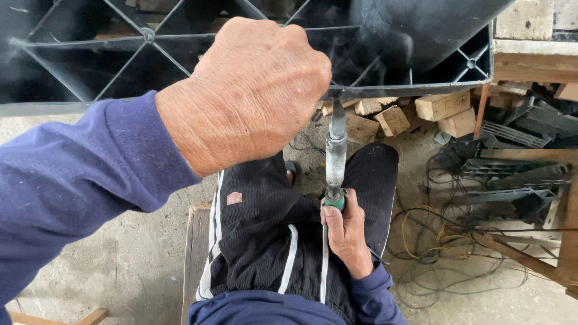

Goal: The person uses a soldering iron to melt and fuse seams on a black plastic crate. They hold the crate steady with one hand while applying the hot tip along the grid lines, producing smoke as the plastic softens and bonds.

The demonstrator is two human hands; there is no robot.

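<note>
The left hand [250, 90] is clenching the near edge of a black ribbed plastic panel [120, 60], fingers curled over it. The right hand [346, 232] is wrapped around the green handle of a metal tool [335, 153], its tip touching the panel's edge. Pale wooden blocks [442, 108] are lying far right.

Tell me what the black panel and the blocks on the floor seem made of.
The panel looks like moulded plastic: black, slightly glossy, with thin ribs crossing at round bosses. The blocks look like raw wood: pale, matte, rough-sawn faces, probably offcuts.
</note>
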